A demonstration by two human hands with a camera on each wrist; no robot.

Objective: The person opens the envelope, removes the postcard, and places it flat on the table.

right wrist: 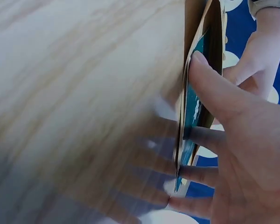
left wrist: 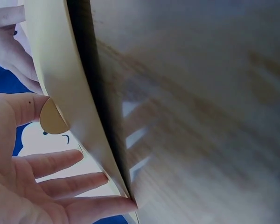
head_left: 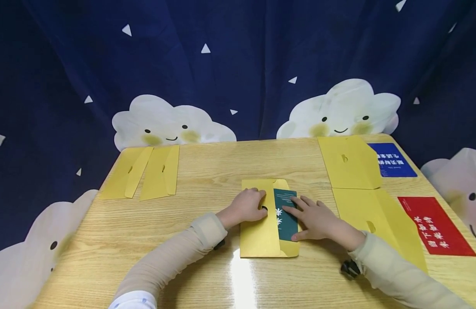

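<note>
A yellow envelope (head_left: 260, 240) lies before the person, its flap folded out to the right and its mouth gaping in the right wrist view. Part of a dark green card (head_left: 288, 227) with white characters shows at the mouth; the rest is hidden inside the envelope. The left hand (head_left: 248, 205) holds the envelope's front panel, its thumb at the half-round notch (left wrist: 53, 116) and its other fingers reaching along the paper. From the right, the right hand (head_left: 314, 218) rests its spread, fairly straight fingers on the card, the thumb (right wrist: 203, 70) near the card's edge.
Two yellow envelopes (head_left: 157, 176) lie at the table's back left. On the right are two more envelopes (head_left: 350, 163), a blue card (head_left: 396, 165) and a red card (head_left: 438, 225) with white characters. A dark blue curtain (head_left: 245, 56) with clouds hangs behind the wooden table (head_left: 207, 171).
</note>
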